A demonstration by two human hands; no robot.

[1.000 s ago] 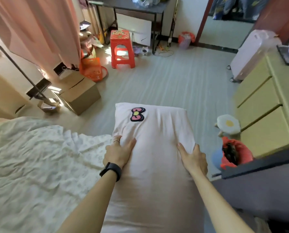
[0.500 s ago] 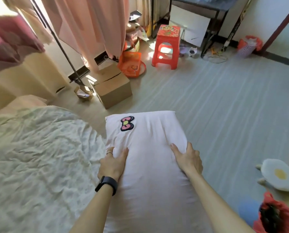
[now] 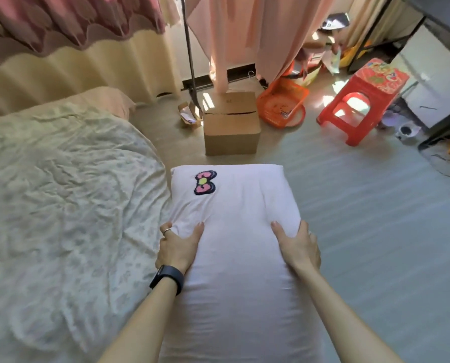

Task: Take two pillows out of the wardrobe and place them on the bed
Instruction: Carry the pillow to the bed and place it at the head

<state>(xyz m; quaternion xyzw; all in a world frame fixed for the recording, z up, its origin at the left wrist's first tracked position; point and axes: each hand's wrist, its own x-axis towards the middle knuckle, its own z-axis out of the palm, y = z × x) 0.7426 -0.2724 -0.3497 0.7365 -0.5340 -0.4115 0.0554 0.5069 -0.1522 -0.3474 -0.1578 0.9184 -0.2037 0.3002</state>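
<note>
A long pale pink pillow (image 3: 234, 258) with a pink bow patch near its far left corner is held out in front of me, lengthwise. My left hand (image 3: 178, 246), with a ring and a black wristband, grips its left side. My right hand (image 3: 298, 244) grips its right side. The pillow hangs over the floor just beside the right edge of the bed (image 3: 61, 205), which has a crumpled cream floral sheet. No second pillow and no wardrobe are in view.
A cardboard box (image 3: 231, 124) stands on the floor ahead of the pillow. Right of it are an orange basket (image 3: 282, 106) and a red plastic stool (image 3: 362, 100). A metal pole (image 3: 191, 61) and peach curtains (image 3: 244, 35) stand behind. A dark desk (image 3: 441, 35) is at far right.
My view has swung left toward the bed; the drawer chest and red bin have left the frame. Both hands keep the same hold on the pillow, which is now next to the bed's edge.
</note>
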